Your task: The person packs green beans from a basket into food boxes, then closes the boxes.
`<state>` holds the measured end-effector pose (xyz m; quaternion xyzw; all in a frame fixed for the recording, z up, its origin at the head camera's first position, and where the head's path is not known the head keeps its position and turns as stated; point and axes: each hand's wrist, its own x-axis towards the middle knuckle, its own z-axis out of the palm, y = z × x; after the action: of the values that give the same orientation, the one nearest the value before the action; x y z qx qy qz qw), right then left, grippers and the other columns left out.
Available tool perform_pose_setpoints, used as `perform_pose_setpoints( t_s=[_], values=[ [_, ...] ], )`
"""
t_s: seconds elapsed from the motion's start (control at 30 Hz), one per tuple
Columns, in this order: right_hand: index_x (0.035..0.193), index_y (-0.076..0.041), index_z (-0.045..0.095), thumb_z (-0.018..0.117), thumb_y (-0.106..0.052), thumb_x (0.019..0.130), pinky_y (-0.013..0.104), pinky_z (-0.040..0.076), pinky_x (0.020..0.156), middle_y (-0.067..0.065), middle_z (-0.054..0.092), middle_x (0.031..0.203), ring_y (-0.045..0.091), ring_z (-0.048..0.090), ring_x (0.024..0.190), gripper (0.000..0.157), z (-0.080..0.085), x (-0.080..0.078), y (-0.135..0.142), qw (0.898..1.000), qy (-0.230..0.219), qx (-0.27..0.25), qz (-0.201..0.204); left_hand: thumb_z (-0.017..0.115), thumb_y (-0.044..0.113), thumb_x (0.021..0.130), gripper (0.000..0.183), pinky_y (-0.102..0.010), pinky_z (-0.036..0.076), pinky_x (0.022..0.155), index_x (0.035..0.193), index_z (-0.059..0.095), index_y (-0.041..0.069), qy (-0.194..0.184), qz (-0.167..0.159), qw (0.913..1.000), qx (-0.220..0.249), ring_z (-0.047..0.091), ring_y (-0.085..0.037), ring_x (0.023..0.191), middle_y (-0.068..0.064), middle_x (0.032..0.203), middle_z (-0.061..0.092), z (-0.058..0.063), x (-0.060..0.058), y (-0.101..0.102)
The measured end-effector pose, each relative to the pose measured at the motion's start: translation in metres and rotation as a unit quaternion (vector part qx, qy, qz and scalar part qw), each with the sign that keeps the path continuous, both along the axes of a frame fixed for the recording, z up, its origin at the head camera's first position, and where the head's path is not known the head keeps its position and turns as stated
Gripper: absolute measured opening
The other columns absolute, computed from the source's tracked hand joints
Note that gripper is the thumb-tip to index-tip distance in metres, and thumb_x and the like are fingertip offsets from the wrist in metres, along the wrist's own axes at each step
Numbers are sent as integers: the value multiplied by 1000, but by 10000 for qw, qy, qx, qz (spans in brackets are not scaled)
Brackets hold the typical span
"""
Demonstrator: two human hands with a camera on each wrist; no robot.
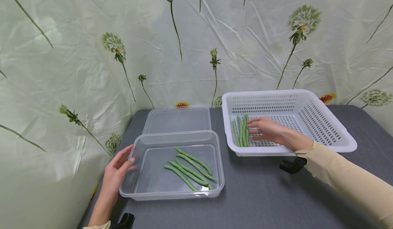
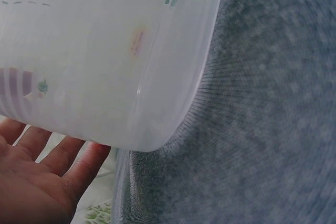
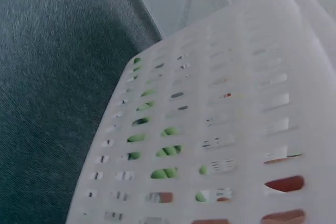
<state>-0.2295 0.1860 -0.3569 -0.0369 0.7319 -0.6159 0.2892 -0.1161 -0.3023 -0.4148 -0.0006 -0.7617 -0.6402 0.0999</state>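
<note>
Right grip (image 1: 270,131) half-spread beside beans (image 1: 240,132)

clear box (image 1: 148,174) near table (image 1: 245,195) left edge, green beans (image 1: 188,173) slanting inside, white basket (image 1: 264,150), more beans (image 1: 244,132) along its left side

Beans (image 1: 192,176): green. Basket (image 1: 337,148): white, slotted in rows. Box (image 1: 153,174): clear, colourless. Lid (image 1: 178,120): same, clear. Table (image 1: 255,188): plain dark grey. Backdrop (image 1: 233,79): pale grey-green, dandelion print, green stems, a few red-and-yellow blooms low down. Sleeve (image 1: 344,174): plain cream. Wrist strap (image 1: 293,165): black.
</note>
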Motion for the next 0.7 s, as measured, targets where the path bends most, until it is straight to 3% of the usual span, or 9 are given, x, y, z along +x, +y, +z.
perform_pose_setpoints(
  t_s=[0.2, 0.4, 0.5, 0.7],
  values=[
    [151, 12, 0, 29, -8, 106, 57, 24, 112, 32, -1, 157, 48, 7, 144, 57, -1, -5, 2, 9975, -554, -440, -66, 59, 12, 100, 47, -26, 54, 77, 144, 46, 1, 25, -10, 10000, 6, 63, -5, 108, 8, 132, 58, 1, 0, 0],
    [151, 12, 9, 30, -7, 105, 52, 33, 109, 34, 11, 154, 45, 22, 141, 53, -4, -5, 2, 9919, -904, -697, -564, 58, 12, 100, 47, -26, 54, 77, 144, 46, 2, -12, -30, 10000, -34, 63, -5, 109, 6, 134, 57, 1, 0, 0],
    [152, 9, 11, 31, -9, 106, 51, 36, 108, 32, 15, 154, 43, 26, 139, 53, -5, -5, 3, 9918, -986, -621, -521, 58, 12, 100, 47, -25, 54, 77, 144, 46, 2, -26, -29, 10000, -43, 63, -6, 109, 7, 133, 57, 0, 1, 0],
    [154, 7, 5, 29, -10, 107, 52, 37, 107, 31, 10, 157, 44, 20, 143, 56, -5, -7, 1, 9919, -1080, -600, -305, 59, 11, 100, 47, -25, 54, 77, 144, 46, 2, -31, -25, 10000, -6, 63, -4, 108, 9, 132, 57, 0, 1, 1]
  ],
)
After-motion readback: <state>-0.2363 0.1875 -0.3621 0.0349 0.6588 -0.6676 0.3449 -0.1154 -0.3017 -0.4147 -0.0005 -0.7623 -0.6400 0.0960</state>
